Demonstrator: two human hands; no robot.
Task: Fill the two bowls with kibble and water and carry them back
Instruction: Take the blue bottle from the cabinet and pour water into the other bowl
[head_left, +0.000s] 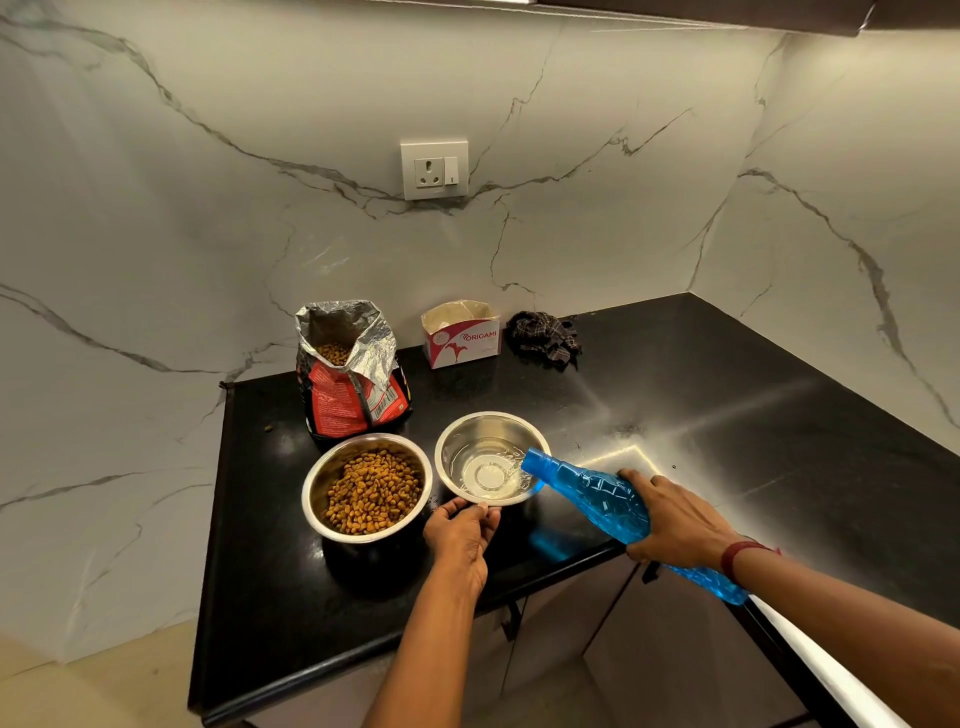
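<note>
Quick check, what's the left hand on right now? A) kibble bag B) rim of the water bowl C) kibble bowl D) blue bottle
B: the left hand grips the near rim of the water bowl, while the right hand tilts the blue bottle into it; the kibble bowl and bag are untouched.

You face a corner of white veined marble walls (208, 234) with a socket (434, 169) at centre. A glossy black counter (727, 395) catches glare above cabinet doors (675, 649); beige floor (78, 686) lies at left.
</note>
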